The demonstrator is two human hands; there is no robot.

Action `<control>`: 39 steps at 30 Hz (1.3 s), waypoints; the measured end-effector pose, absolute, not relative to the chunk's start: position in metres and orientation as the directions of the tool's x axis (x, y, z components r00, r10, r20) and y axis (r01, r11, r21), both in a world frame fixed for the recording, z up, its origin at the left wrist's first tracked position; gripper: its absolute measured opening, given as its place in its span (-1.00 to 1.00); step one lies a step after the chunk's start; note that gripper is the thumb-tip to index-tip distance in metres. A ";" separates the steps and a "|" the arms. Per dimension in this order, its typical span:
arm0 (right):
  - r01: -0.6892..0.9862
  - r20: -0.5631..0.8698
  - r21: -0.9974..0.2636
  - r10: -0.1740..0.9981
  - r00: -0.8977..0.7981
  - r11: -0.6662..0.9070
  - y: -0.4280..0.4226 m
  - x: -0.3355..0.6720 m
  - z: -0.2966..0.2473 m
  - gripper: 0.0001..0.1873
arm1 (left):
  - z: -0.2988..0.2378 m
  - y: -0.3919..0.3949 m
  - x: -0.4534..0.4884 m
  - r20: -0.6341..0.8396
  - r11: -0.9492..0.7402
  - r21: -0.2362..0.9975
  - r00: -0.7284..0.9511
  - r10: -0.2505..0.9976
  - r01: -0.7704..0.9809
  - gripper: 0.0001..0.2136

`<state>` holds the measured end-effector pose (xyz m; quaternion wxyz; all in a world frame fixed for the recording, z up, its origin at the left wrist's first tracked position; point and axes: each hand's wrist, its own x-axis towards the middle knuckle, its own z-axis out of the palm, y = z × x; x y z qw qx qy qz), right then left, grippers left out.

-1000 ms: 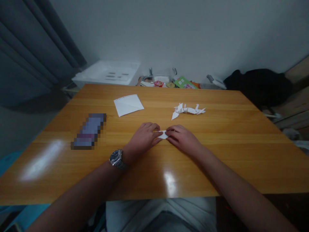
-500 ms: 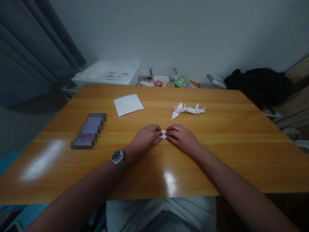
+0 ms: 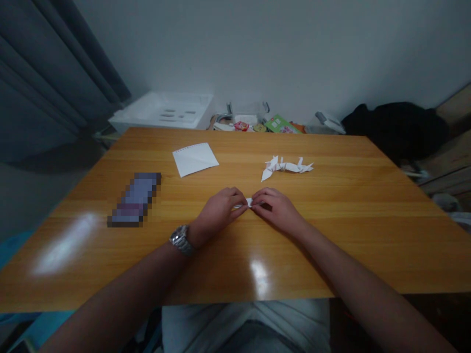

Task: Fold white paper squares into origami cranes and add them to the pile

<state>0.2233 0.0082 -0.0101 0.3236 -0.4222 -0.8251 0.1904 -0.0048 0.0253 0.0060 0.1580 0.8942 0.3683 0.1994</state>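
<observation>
**Two hands pinch a small folded paper at the table's middle**

Far left, a dark grey curtain (image 3: 47,73) hangs beside a white plastic tray (image 3: 162,113) behind the honey-coloured wooden table (image 3: 342,245). On the table, left to right: a blurred, pixelated purple-grey oblong (image 3: 135,200), too obscured to identify; a flat white paper sheet (image 3: 195,159); and a white folded-paper figure (image 3: 285,166) with pointed ends. All lie ahead of or beside the hands, well apart from them. Beyond the table edge sit a green booklet (image 3: 280,124) and a black cloth heap (image 3: 393,127).

The left forearm, with a steel wristwatch (image 3: 180,239), angles in from the lower left. The left hand (image 3: 219,211) lies low, fingers curled together on a small folded white paper (image 3: 249,202). The right hand (image 3: 275,211) mirrors it, fingers together, clamping the paper's other end. The paper sits between both hands, mostly covered.
</observation>
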 end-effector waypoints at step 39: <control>0.604 0.378 -0.602 0.853 -0.361 0.522 0.012 0.217 -0.012 -0.94 | 0.003 0.025 0.001 0.268 -0.665 0.392 0.613 0.743 0.635 -0.82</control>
